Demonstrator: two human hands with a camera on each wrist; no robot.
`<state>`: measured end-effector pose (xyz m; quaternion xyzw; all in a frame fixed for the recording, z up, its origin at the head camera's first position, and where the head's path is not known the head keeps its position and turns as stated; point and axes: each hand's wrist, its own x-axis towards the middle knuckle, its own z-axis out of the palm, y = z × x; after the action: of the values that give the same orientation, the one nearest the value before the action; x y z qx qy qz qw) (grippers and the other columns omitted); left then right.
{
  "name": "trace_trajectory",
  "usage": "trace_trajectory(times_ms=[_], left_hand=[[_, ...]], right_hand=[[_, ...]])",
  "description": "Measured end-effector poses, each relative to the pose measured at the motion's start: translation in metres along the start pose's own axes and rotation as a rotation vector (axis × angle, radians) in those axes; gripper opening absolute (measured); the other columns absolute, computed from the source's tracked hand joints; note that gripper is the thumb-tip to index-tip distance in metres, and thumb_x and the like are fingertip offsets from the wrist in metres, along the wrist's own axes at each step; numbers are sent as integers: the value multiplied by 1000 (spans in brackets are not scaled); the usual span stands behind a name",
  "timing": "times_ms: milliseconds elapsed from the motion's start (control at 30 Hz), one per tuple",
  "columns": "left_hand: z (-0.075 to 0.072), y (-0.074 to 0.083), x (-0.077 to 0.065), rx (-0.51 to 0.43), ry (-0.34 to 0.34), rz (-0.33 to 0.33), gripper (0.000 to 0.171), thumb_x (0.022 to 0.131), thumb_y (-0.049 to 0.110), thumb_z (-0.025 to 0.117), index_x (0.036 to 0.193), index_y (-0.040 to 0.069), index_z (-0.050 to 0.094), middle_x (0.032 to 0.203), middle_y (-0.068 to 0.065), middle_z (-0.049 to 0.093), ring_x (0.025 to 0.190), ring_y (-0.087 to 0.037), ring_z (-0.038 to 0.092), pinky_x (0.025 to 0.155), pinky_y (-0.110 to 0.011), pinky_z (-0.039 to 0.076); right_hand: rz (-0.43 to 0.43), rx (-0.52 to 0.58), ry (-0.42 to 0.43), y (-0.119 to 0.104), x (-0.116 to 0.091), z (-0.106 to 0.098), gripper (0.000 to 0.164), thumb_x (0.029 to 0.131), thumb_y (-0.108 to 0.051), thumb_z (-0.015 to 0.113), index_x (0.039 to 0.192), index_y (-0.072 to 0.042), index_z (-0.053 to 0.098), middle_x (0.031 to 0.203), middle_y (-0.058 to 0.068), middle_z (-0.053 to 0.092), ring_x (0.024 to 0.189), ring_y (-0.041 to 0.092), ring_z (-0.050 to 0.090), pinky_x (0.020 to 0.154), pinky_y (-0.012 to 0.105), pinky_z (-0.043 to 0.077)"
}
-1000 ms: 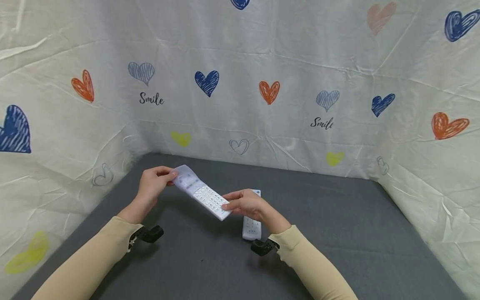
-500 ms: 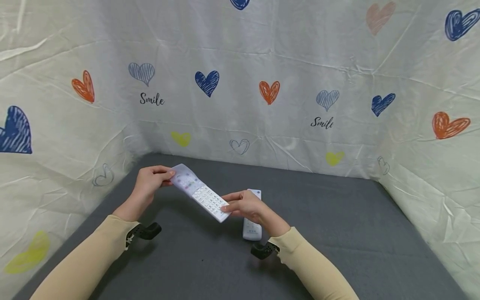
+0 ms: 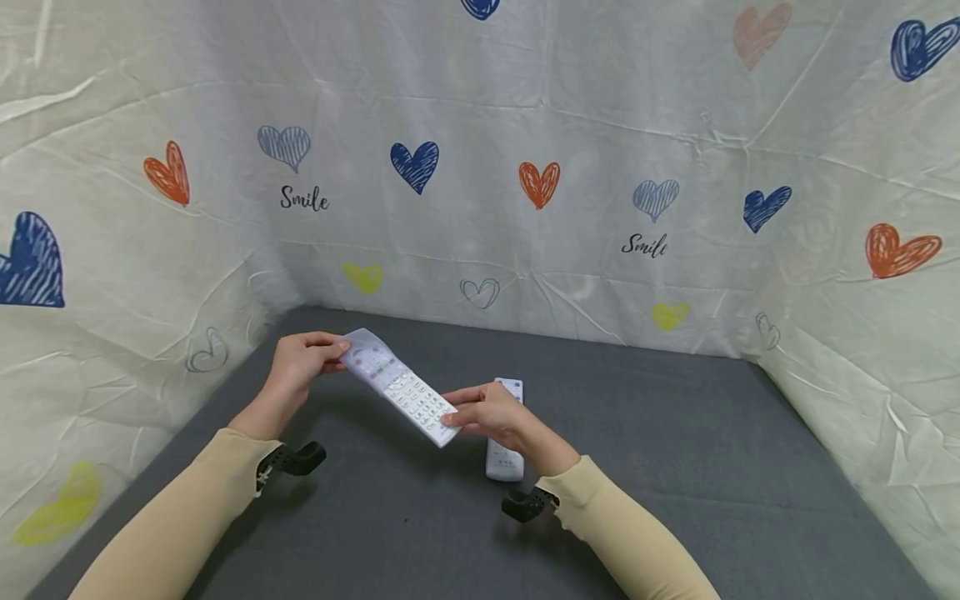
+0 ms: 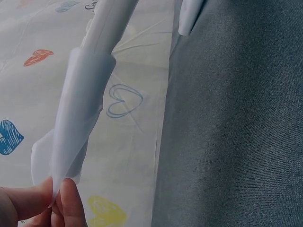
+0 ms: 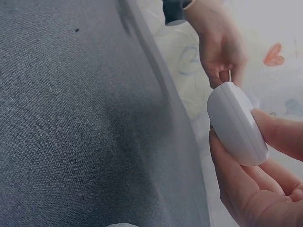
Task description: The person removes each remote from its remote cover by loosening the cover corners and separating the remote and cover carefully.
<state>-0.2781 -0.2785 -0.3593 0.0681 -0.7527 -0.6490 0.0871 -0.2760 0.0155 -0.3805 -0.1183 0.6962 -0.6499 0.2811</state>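
Observation:
A white remote control (image 3: 422, 403) is held at a slant above the table, keypad up. A translucent cover (image 3: 367, 354) wraps its upper-left half; the lower keypad half is bare. My left hand (image 3: 300, 367) pinches the cover's far end between thumb and fingers. In the left wrist view, that loose end of the cover (image 4: 78, 104) reaches past the remote to the fingertips. My right hand (image 3: 495, 414) grips the bare lower end, thumb on the keypad side; the right wrist view shows the remote's rounded end (image 5: 236, 125) between thumb and fingers.
A second white remote (image 3: 505, 461) lies on the dark grey table (image 3: 420, 533), partly hidden behind my right hand. A pale cloth curtain (image 3: 480, 225) printed with hearts encloses the table at the back and both sides.
My left hand has shifted slightly left with the cover's end, and the remote's lower end has dipped a little. Both hands keep their holds; the second remote stays in place.

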Motion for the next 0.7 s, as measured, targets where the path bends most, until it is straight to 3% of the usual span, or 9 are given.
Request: trace_trajectory(times_ms=[433,700], left_hand=[[0,-3,2,-3,17,-39,43,88,15,67,119,-13,55,74,11,62,62,-3,63,67,-22,57],[-1,-4,0,-21,24,-40,30,88,14,68,109,-7,63,74,11,63,62,-4,63,67,-23,57]], right_hand=[[5,-8,20,3,-3,0,40,81,3,70,120,6,62,101,11,69,83,14,65,82,33,56],[3,-10,12,6,-4,0,40,82,4,69,121,6,61,101,11,69,84,14,65,78,30,57]])
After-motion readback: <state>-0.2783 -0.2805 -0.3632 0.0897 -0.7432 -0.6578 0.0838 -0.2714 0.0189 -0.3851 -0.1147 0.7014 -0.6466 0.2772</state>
